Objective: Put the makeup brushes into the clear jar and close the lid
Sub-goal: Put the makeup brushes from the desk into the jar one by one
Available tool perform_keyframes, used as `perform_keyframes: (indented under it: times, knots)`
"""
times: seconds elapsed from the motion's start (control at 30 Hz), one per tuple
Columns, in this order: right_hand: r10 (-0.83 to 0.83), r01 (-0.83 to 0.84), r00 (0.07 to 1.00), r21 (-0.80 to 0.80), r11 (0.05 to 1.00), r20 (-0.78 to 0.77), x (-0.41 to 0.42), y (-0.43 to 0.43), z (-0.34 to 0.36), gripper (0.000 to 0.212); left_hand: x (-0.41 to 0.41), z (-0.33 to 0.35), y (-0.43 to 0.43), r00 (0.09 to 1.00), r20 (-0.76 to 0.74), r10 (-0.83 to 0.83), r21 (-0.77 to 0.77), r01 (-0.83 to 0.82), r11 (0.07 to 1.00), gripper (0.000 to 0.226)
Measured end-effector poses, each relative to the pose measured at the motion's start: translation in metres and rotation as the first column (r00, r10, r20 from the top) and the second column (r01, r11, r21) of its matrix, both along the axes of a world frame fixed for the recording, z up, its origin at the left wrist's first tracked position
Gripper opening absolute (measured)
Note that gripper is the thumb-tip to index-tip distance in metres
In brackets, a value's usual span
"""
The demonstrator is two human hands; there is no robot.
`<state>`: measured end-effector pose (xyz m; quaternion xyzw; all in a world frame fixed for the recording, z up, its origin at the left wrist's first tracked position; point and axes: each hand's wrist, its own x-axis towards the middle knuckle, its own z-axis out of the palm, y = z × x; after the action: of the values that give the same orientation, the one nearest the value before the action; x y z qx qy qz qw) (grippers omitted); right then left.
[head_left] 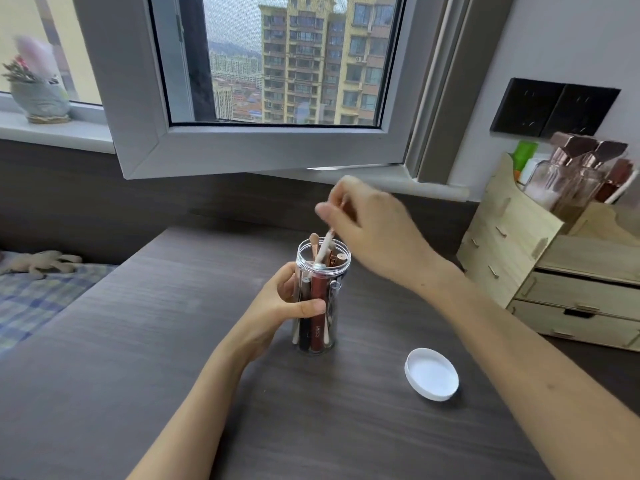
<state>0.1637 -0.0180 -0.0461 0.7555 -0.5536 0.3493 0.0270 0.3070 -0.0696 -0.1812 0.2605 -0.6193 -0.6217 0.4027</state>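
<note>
- The clear jar [317, 299] is standing upright on the dark wood-grain desk [173, 358], near the middle of the view, with its mouth open.
- The left hand [284, 303] is wrapping around the jar's left side, with the thumb lying across the front of the glass and the fingers [289, 277] curling behind it, closed on the jar.
- Several makeup brushes [313, 306] are sitting inside the jar, handles down; a dark red one and a black one are showing most clearly through the wall, and a few tips are poking just above the rim.
- The right hand [370, 233] is hovering above and just to the right of the jar's mouth, blurred by motion.
- Its fingers [332, 213] are pinching the upper end of a pale brush [325, 247], which is tilting down with its lower end inside the jar's opening.
- The white lid [431, 374] is lying on the desk to the right of the jar and nearer the camera, apart from it, with its hollow side facing up.
- A light wooden organiser [540, 271] with drawers is sitting at the right edge of the desk, holding bottles [571, 174] with copper-coloured caps.
- A window [277, 81] is hanging open above the desk, looking out on tall apartment blocks.
- A bed with a checked blue cover [38, 299] is lying to the left of the desk, and a potted plant [38, 88] is standing on the sill above it.
</note>
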Motion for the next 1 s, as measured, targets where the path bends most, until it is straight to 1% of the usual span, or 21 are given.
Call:
perform_keyframes:
  times: [0.07, 0.13, 0.17, 0.2, 0.3, 0.33, 0.43, 0.47, 0.5, 0.53, 0.57, 0.6, 0.63, 0.67, 0.7, 0.73, 0.77, 0.8, 0.83, 0.9, 1.0]
  knots:
    - [-0.03, 0.037, 0.991, 0.048, 0.998, -0.127, 0.003, -0.013, -0.01, 0.015, 0.0, 0.0, 0.0, 1.0, 0.002, 0.002, 0.0, -0.002, 1.0, 0.073]
    - [-0.087, 0.085, 0.968, -0.021, 0.996, -0.237, 0.004, -0.02, -0.019, 0.021, 0.0, 0.0, -0.001, 1.0, 0.01, 0.004, -0.004, -0.004, 1.0, 0.072]
    - [-0.077, 0.07, 0.967, -0.037, 0.997, -0.243, 0.004, -0.021, -0.021, 0.028, 0.0, 0.0, -0.001, 1.0, 0.015, 0.003, -0.008, -0.003, 1.0, 0.072]
    - [-0.018, 0.017, 0.977, -0.007, 1.0, -0.211, 0.004, -0.02, -0.023, 0.034, 0.0, 0.0, -0.001, 1.0, 0.017, 0.002, -0.011, -0.002, 1.0, 0.071]
    - [0.201, -0.167, 0.974, 0.269, 0.949, -0.104, 0.004, -0.011, -0.028, 0.043, 0.0, -0.001, -0.002, 1.0, 0.022, 0.003, -0.01, -0.002, 1.0, 0.068]
    - [0.226, -0.173, 0.965, 0.327, 0.929, -0.131, 0.003, -0.008, -0.032, 0.045, 0.0, -0.001, -0.002, 1.0, 0.023, 0.003, -0.007, -0.003, 1.0, 0.067]
    - [0.221, -0.118, 0.936, 0.347, 0.93, -0.275, 0.0, -0.004, -0.039, 0.051, 0.0, -0.001, -0.002, 1.0, 0.031, 0.004, -0.013, -0.004, 1.0, 0.063]
    - [0.253, -0.166, 0.943, 0.355, 0.92, -0.216, -0.001, -0.001, -0.038, 0.051, 0.0, -0.001, -0.002, 1.0, 0.031, 0.003, -0.015, -0.003, 1.0, 0.064]
    - [0.296, -0.259, 0.954, 0.364, 0.895, -0.049, -0.002, 0.002, -0.037, 0.048, 0.0, -0.001, -0.002, 1.0, 0.026, 0.002, -0.016, -0.001, 1.0, 0.065]
    - [0.312, -0.363, 0.93, 0.336, 0.869, 0.196, -0.005, 0.004, -0.034, 0.045, 0.0, -0.002, -0.001, 1.0, 0.02, 0.001, -0.016, 0.0, 1.0, 0.066]
    - [0.292, -0.427, 0.856, 0.263, 0.865, 0.428, -0.01, 0.007, -0.032, 0.042, 0.0, -0.002, -0.001, 1.0, 0.015, 0.003, -0.016, -0.002, 1.0, 0.067]
    - [0.249, -0.419, 0.778, 0.18, 0.89, 0.577, -0.02, 0.01, -0.032, 0.038, 0.0, -0.002, -0.001, 1.0, 0.013, 0.008, -0.016, -0.007, 1.0, 0.068]
    - [0.193, -0.348, 0.76, 0.138, 0.927, 0.621, -0.032, 0.013, -0.035, 0.033, -0.001, -0.002, -0.001, 1.0, 0.014, 0.012, -0.018, -0.012, 1.0, 0.069]
    - [0.114, -0.246, 0.806, 0.154, 0.957, 0.581, -0.048, 0.017, -0.04, 0.026, -0.001, -0.002, -0.001, 1.0, 0.014, 0.014, -0.019, -0.013, 1.0, 0.07]
    - [0.008, -0.13, 0.893, 0.239, 0.962, 0.45, -0.065, 0.022, -0.047, 0.021, -0.001, -0.002, -0.001, 1.0, 0.012, 0.013, -0.019, -0.013, 1.0, 0.071]
    - [-0.084, -0.009, 0.969, 0.373, 0.928, 0.234, -0.08, 0.029, -0.054, 0.022, -0.001, -0.002, -0.001, 1.0, 0.009, 0.013, -0.019, -0.012, 1.0, 0.072]
    - [-0.13, 0.117, 0.991, 0.513, 0.851, -0.011, -0.093, 0.038, -0.063, 0.032, -0.001, -0.002, -0.001, 1.0, 0.008, 0.012, -0.022, -0.012, 1.0, 0.073]
    - [-0.113, 0.224, 0.97, 0.613, 0.757, -0.215, -0.103, 0.046, -0.073, 0.046, -0.002, -0.002, -0.001, 1.0, 0.01, 0.011, -0.025, -0.011, 1.0, 0.073]
    - [-0.067, 0.292, 0.938, 0.669, 0.683, -0.341, -0.109, 0.054, -0.082, 0.057, -0.002, -0.002, -0.001, 1.0, 0.013, 0.009, -0.029, -0.009, 1.0, 0.074]
    - [0.006, 0.317, 0.91, 0.705, 0.634, -0.415, -0.109, 0.066, -0.095, 0.068, -0.003, -0.003, -0.001, 1.0, 0.016, 0.008, -0.037, -0.007, 0.999, 0.075]
    - [0.04, 0.288, 0.907, 0.687, 0.668, -0.419, -0.104, 0.07, -0.104, 0.068, -0.004, -0.003, 0.0, 1.0, 0.018, 0.013, -0.036, -0.012, 0.999, 0.075]
